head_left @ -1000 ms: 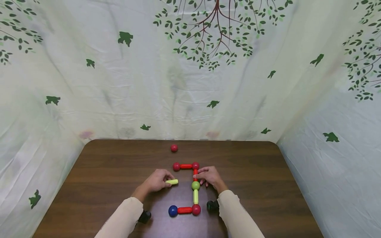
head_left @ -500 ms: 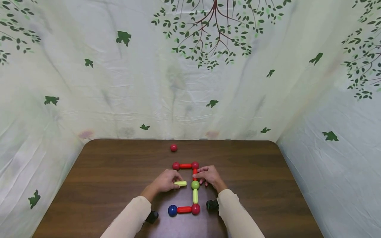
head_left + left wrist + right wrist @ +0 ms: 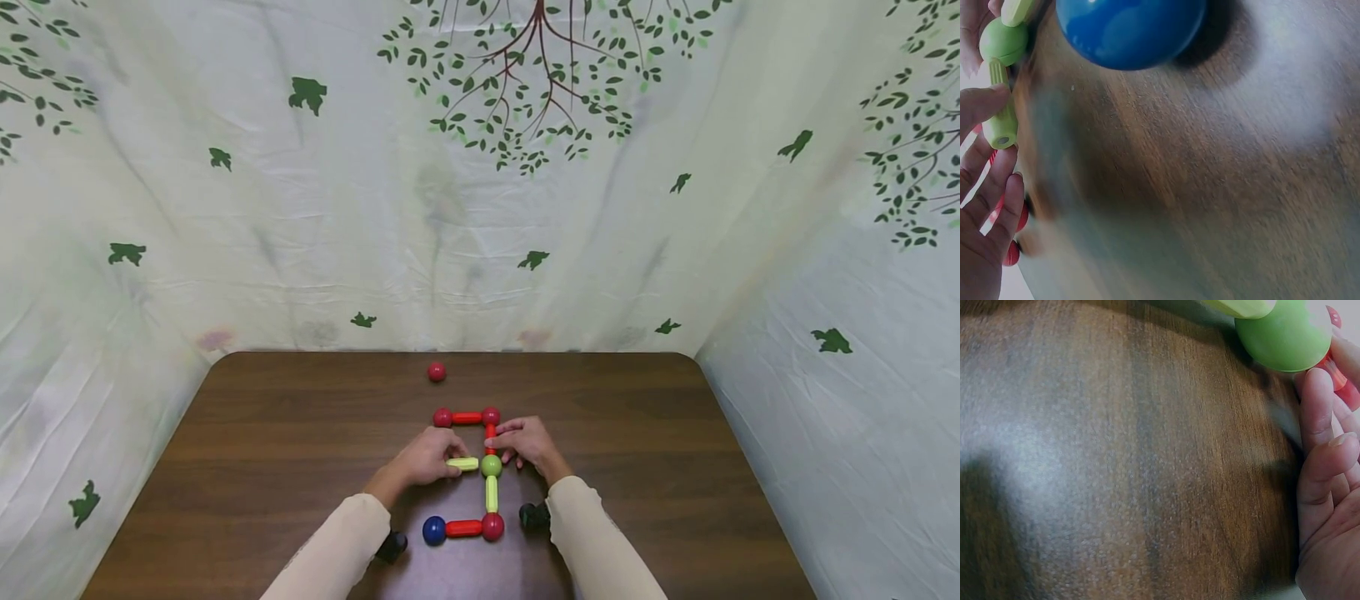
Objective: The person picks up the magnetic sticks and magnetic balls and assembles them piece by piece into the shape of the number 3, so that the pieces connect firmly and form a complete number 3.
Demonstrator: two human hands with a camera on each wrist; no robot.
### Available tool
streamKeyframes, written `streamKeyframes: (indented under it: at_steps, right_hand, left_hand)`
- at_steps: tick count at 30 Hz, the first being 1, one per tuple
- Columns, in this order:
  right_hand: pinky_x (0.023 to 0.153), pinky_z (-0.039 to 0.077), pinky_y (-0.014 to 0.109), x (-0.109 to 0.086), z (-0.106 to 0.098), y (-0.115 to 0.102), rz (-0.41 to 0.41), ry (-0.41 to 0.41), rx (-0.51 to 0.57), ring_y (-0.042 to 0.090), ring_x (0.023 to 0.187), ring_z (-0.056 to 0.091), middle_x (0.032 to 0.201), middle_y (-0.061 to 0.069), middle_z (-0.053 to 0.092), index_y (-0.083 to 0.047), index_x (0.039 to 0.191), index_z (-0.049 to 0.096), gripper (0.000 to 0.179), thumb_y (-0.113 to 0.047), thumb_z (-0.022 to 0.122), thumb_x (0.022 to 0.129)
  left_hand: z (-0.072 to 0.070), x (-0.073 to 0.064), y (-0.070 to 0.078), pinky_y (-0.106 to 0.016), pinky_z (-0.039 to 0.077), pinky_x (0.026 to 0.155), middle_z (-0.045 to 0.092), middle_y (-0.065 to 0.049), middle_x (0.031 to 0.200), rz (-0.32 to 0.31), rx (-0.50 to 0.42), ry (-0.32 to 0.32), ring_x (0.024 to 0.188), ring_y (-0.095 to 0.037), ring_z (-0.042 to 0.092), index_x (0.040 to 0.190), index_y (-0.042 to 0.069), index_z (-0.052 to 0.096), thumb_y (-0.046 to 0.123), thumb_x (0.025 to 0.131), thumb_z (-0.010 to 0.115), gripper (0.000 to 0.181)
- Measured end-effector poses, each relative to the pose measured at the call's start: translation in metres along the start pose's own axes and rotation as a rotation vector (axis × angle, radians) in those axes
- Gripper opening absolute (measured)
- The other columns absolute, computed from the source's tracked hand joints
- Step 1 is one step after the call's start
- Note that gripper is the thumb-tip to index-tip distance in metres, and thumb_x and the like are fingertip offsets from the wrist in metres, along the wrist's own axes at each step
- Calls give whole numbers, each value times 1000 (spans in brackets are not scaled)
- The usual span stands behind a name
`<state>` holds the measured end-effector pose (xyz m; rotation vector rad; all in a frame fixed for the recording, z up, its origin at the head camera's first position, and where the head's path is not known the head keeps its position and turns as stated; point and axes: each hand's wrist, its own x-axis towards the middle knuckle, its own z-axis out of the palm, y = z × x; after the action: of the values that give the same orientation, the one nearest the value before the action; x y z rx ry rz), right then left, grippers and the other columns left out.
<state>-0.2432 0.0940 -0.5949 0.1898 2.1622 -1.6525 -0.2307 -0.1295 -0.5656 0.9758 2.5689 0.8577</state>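
Note:
My left hand pinches a yellow-green magnetic rod between thumb and fingers, lying level. Its far end is right at the green ball; the left wrist view shows a metal tip in the near end of this rod. On the other side, my right hand holds a red magnetic rod that runs from the green ball up to a red ball. Fingers cover part of that red rod. Below the green ball, another yellow-green rod leads to a lower red ball.
From the lower red ball a red rod reaches left to a blue ball. At the top, another red rod joins a left red ball. A loose red ball sits near the back edge of the brown table.
My left hand has moved right with the yellow-green rod, bringing its end up to the green ball. My right hand has stayed on the red rod.

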Motion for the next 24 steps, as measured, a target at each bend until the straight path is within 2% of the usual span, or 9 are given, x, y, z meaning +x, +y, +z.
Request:
streamKeyframes:
  at_steps: [11,20,24]
  right_hand:
    - [40,40,20,3,1,1,0,-6,-6,9,47,57,69,3,68,-2,100,71,34,-21,84,74]
    - [39,39,20,2,1,2,-7,-5,5,10,47,57,70,4,69,-2,98,71,33,-20,84,74]
    - [38,39,20,1,0,2,-6,-5,19,10,47,57,70,4,69,-2,97,72,32,-19,84,74]
  left_hand:
    - [3,5,2,-21,44,62,66,5,73,34,-3,7,65,-7,54,85,7,72,2,73,75,14]
    - [3,5,4,-21,45,61,65,7,73,2,-4,-2,63,-2,52,85,9,72,4,74,76,13]
    - [4,4,5,-21,45,61,65,6,75,2,-5,-2,64,-5,55,86,8,71,4,74,77,14]
